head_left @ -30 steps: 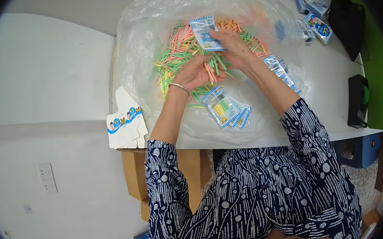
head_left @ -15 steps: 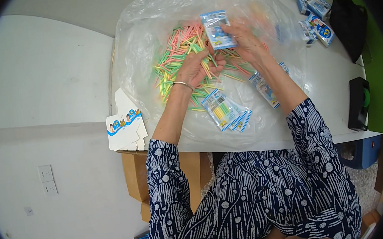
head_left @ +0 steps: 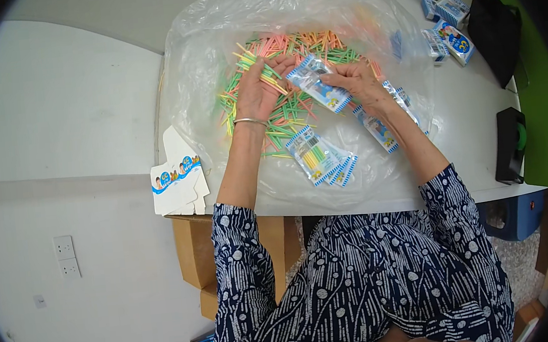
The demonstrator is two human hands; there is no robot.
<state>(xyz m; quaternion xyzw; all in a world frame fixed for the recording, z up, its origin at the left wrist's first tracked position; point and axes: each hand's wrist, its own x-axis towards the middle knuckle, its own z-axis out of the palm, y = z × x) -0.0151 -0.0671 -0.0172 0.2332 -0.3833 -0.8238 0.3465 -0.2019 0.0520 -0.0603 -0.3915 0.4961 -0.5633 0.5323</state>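
My left hand (head_left: 255,95) is palm up, its fingers curled round a few thin candy sticks (head_left: 272,79) in yellow, green and pink. In my right hand (head_left: 361,85) is a blue-and-white striped packet (head_left: 318,84), pinched at its right side and tilted close to the left fingertips. Beneath both hands spreads a loose pile of candy sticks (head_left: 291,108), lying on a big clear plastic bag (head_left: 200,53). Nearer me lie a few overlapping packets (head_left: 313,157), the top one showing sticks inside. More packets (head_left: 378,131) lie partly hidden under my right forearm.
Flat white printed cartons (head_left: 177,192) rest at the table's left corner. Small blue-and-white boxes (head_left: 454,41) stand at the far right beside a black bag (head_left: 495,34). A black tape dispenser (head_left: 510,148) sits near the right edge. Below the table are a cardboard box (head_left: 193,254) and a blue stool (head_left: 522,216).
My left hand has moved left and away from me, lifting the candy sticks off the pile's front. My right hand has brought its packet nearer me and tilted it.
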